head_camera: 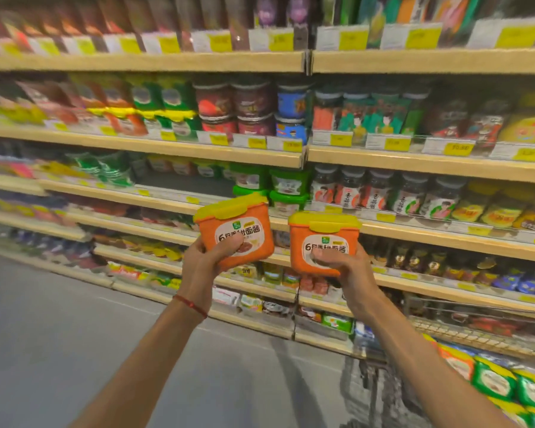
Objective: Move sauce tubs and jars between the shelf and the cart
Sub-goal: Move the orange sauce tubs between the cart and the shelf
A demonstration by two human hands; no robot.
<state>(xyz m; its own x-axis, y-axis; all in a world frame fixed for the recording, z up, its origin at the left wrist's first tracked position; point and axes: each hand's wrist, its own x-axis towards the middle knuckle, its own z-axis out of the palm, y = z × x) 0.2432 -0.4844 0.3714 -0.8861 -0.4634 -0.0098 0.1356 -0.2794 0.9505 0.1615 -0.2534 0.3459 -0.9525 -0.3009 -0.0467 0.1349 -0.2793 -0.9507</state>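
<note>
Supermarket shelves (149, 146) crowded with blurred jars and tubs fill the aisle above grey floor (44, 319). Left hand (209, 257) grips one orange tub (238, 230), right hand (343, 267) another tub (323, 242), both raised before the shelves. Each has a yellow lid and white label. Cart (383, 381) sits lower right.

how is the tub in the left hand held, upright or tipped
Tipped: the orange tub in the left hand leans, yellow lid slanting up rightward.
</note>
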